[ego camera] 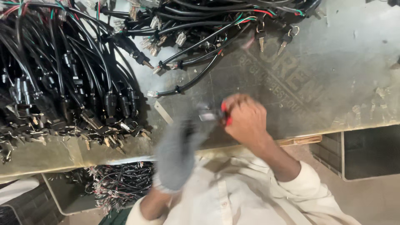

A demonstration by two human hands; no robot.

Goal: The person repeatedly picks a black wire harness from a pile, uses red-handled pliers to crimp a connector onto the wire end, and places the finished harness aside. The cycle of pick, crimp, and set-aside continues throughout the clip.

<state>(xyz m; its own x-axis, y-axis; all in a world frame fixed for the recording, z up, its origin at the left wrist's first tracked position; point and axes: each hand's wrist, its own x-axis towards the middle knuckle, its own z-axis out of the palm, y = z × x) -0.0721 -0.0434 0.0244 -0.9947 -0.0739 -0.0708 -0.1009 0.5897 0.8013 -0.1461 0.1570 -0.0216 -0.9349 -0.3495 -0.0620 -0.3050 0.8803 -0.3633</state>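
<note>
Head view: at 6 o'clock, the gloved left hand (177, 152), blurred, finger state unreadable. The right hand (246, 118), just beside it at 3 o'clock, is clenched on a red-handled tool (225, 113). Black cable harnesses (71, 83) heap at 9 o'clock on the table (341, 83).

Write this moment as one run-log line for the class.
left hand: grey glove, blurred | right hand: bare, grips red-handled tool | black cable bundles heaped on bench
</note>
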